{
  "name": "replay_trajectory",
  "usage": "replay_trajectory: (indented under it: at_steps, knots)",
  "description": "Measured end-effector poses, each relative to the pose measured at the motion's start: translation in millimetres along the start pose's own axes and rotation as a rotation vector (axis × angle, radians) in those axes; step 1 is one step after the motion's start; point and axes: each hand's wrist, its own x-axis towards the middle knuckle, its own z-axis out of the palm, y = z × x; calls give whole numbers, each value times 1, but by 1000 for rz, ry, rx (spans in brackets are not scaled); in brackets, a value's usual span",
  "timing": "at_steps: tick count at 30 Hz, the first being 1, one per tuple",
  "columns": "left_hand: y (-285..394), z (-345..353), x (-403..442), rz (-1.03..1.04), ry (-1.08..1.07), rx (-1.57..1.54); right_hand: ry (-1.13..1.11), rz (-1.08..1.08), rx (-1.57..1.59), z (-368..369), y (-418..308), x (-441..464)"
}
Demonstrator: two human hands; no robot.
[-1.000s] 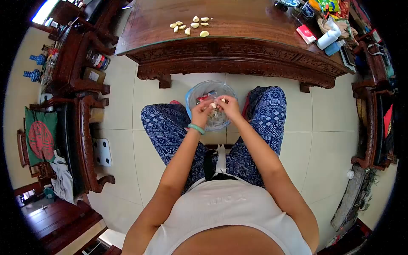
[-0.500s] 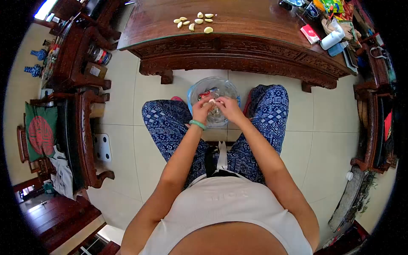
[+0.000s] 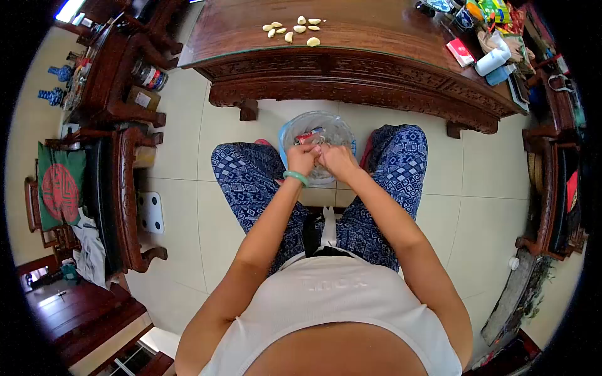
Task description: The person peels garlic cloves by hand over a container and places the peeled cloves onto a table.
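Over a lined waste bin (image 3: 348,128) between my knees, my two hands meet with fingertips pressed together. My left hand (image 3: 301,159), with a green bangle at its wrist, is closed in a pinch. Opposite it, my right hand (image 3: 339,162) is closed too, its fingers touching the left ones. Between them is a small pale garlic clove, mostly hidden by the fingers. Inside the bin lie a red wrapper (image 3: 307,136) and pale scraps. Several peeled garlic cloves (image 3: 300,29) lie loosely grouped on the dark wooden table (image 3: 370,31) ahead.
On the table's right end are a red and white box (image 3: 460,52), a white bottle (image 3: 492,61) and several colourful packets (image 3: 495,11). A carved chair with a green cushion (image 3: 61,186) stands at the left, near a white scale (image 3: 151,212) on the tiled floor.
My left fingers have curled in more, and both hands are closer together. The pale clove that showed between the fingertips is now mostly covered. The view has shifted slightly.
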Motion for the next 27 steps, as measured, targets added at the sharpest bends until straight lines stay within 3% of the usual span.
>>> replay_trajectory:
  at_steps: [7, 9, 12, 19, 27]
  knots:
    - [-6, -4, 4, 18, -110, -11, 61, -85, 75, -4, 2, 0]
    - [4, -4, 0, -155, -174, -313, 41, -166, 73, -6, 8, -3]
    - [19, -6, -5, -211, -224, -488, 110, 62, 405, 2, 22, 3]
    - [6, -10, 2, -234, -235, -644, 92, 255, 578, -2, 21, 4]
    - [-3, -5, 4, -5, -243, -544, 126, 370, 993, 14, 26, 7]
